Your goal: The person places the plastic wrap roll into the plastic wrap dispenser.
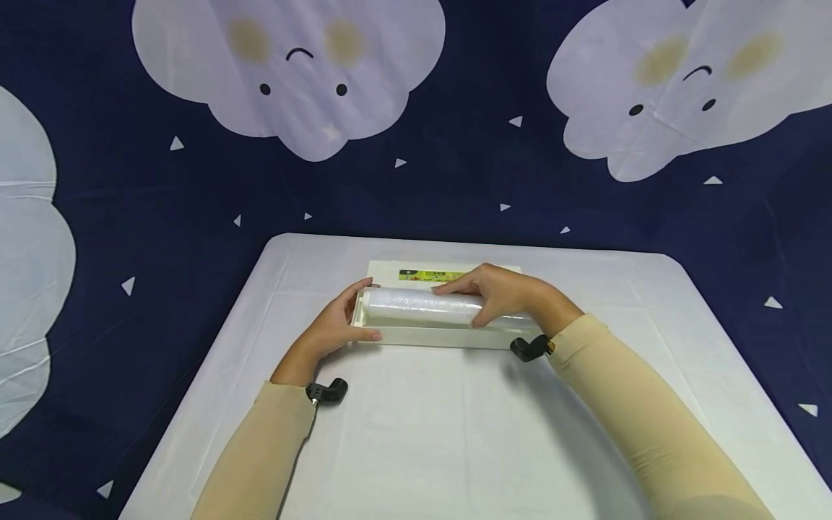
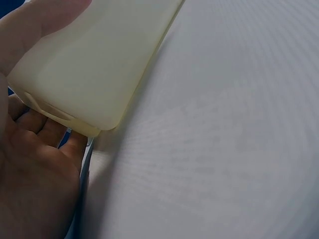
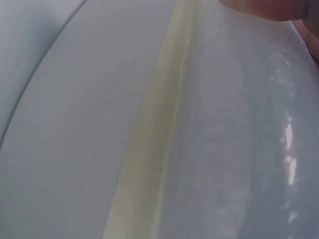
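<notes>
A long cream-white dispenser box [image 1: 448, 337] stands on the table with its lid [image 1: 383, 270] swung back behind it. In its trough lies a roll of clear cling film [image 1: 412, 303], shiny along the top. My left hand [image 1: 328, 328] grips the box's left end, thumb on the front wall and the other fingers round the far side; the left wrist view shows the box's rounded end [image 2: 99, 99] between them. From above, my right hand [image 1: 503, 292] holds the right part of the roll between thumb and fingers. The roll's right end is partly hidden by that hand.
A yellow-green label [image 1: 422, 276] runs along the lid. White cloth covers the table [image 1: 403, 433]. Behind it hangs a dark blue backdrop [image 1: 455, 195] with clouds and small triangles. Each wrist carries a small black camera [image 1: 334, 391].
</notes>
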The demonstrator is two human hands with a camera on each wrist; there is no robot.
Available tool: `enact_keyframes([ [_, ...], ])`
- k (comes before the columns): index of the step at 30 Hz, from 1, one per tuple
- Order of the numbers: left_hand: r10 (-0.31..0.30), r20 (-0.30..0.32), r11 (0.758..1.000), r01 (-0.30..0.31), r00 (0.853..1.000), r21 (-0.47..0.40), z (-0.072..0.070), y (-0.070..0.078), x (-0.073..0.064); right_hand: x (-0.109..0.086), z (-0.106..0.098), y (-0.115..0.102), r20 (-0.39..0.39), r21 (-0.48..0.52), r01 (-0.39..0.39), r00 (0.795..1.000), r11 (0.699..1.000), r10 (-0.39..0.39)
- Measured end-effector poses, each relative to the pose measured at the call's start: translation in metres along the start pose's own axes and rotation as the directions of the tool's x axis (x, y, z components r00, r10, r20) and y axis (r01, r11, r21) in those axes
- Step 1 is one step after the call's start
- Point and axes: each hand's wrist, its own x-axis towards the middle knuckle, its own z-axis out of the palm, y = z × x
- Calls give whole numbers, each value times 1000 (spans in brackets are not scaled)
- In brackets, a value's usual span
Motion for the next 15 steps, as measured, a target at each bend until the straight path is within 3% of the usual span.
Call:
enact_keyframes([
  [8, -11, 4, 1000, 11, 1000, 6, 0, 2, 1, 6, 3, -2, 15, -46, 3, 1000, 999, -2],
  [15, -10, 11, 1000, 9, 1000, 7, 6, 26, -8, 11, 5, -1, 21, -66, -30, 999, 997, 32],
])
